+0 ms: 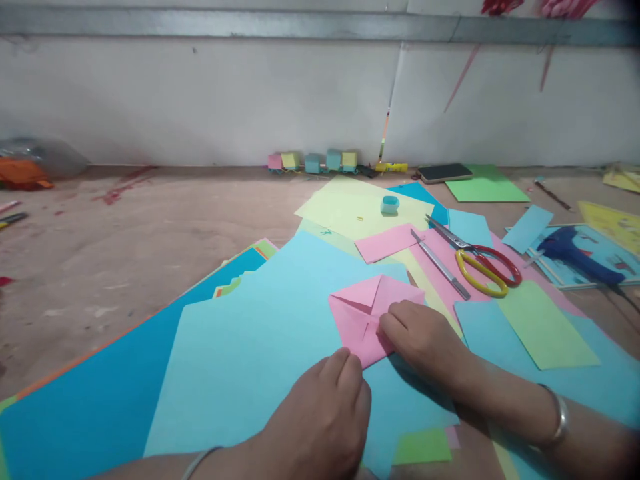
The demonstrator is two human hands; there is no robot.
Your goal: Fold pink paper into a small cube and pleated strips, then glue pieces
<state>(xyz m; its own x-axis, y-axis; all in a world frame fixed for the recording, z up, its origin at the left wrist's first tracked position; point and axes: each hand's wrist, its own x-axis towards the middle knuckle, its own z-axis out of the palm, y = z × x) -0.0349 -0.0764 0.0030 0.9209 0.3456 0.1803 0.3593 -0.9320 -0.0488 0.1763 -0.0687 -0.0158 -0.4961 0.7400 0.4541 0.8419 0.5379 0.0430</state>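
Observation:
A folded piece of pink paper (356,313), its flaps meeting near the middle, is above a large light blue sheet (240,340). My left hand (325,407) has its fingers closed at the paper's lower left corner. At the right side, my right hand (420,337) pinches the same paper, its fingertips curled over a flap. The undersides of both grips are hidden. Just beyond my right hand lie a craft knife (441,265) and scissors (473,257) with red and yellow handles.
Left of the light blue sheet lies a darker blue sheet (100,393) on stacked coloured paper. A blue glue gun (575,253), a green strip (547,323) and a phone (444,173) are on the right. Small paper cubes (313,162) line the wall near a little blue paper box (390,205).

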